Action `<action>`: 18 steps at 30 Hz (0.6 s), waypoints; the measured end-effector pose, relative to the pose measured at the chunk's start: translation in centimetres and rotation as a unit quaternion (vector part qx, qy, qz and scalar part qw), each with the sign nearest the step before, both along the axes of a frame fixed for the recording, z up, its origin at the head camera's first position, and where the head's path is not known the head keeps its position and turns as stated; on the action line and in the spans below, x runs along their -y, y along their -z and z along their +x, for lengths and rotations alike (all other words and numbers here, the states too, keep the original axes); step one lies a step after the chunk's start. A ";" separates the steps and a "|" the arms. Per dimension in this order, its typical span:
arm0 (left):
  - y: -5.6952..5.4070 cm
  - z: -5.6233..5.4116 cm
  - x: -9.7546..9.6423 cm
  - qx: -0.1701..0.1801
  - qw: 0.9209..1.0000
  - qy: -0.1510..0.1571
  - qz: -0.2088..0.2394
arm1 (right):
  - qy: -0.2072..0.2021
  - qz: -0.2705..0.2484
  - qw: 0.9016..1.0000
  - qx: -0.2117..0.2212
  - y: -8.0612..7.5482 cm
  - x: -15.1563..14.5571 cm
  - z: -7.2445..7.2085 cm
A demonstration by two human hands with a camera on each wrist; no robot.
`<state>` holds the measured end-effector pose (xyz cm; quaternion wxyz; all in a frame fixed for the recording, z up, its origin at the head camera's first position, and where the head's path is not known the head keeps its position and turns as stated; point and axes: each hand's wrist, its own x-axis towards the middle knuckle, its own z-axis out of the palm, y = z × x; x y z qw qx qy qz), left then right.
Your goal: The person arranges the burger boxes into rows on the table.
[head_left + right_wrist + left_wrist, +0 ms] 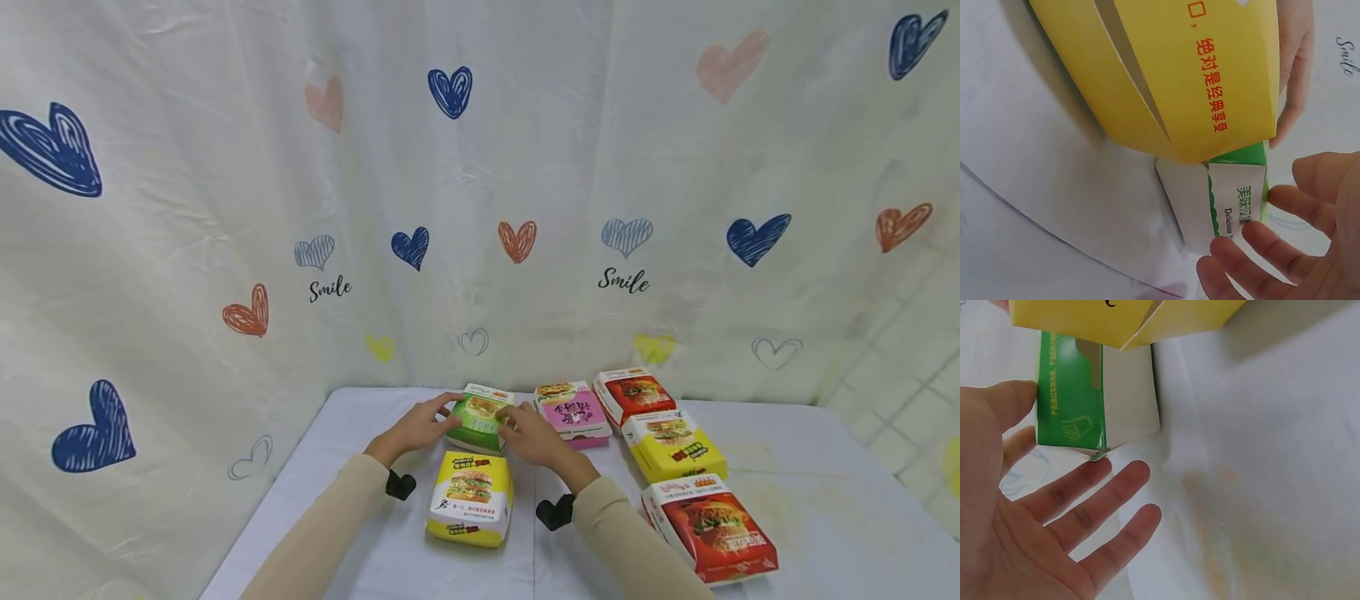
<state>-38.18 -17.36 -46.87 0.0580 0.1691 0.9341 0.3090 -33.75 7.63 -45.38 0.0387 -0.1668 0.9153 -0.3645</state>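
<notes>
The green burger box (480, 414) lies at the lower centre of the head view, its printed top facing up, between my two hands. My left hand (417, 430) touches its left side, thumb and forefinger against the edges, the other fingers loosely spread. My right hand (536, 437) touches its right side with the fingertips, those fingers relaxed and parted too. Just below it in the frame sits a yellow-and-white box (470, 498), between my forearms. To the right of my right hand is a pink box (573, 412); past that, a row slants down toward the lower right: a small red box (637, 395), a second yellow box (673, 445) and a large red box (714, 530). All rest on a white cloth (825, 492). Behind, filling the upper frame, hangs a pale curtain (555, 150) printed with hearts and "Smile".
</notes>
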 end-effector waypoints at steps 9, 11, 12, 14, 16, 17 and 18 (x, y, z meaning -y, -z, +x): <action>0.6 -0.8 0.1 -0.003 1.000 0.005 0.005 | 0.014 0.014 1.000 -0.023 0.1 0.0 -0.7; 0.7 -0.9 0.2 -0.003 1.000 0.006 0.010 | 0.012 0.015 0.999 -0.028 0.2 0.0 -0.9; 0.7 -0.9 0.2 -0.002 1.000 0.006 0.013 | 0.011 0.015 0.999 -0.029 0.3 0.0 -1.1; 0.7 -0.9 0.2 0.000 1.000 0.005 0.017 | 0.007 0.017 0.999 -0.033 0.4 -0.1 -1.3; 0.7 -0.9 0.3 0.001 1.000 0.004 0.018 | 0.002 0.017 0.999 -0.036 0.5 -0.1 -1.4; 0.7 -0.9 0.3 0.001 1.000 0.003 0.018 | 0.001 0.017 0.999 -0.034 0.5 -0.2 -1.5; 0.6 -0.8 0.3 0.001 1.000 0.003 0.019 | 0.000 0.017 0.999 -0.032 0.6 -0.2 -1.6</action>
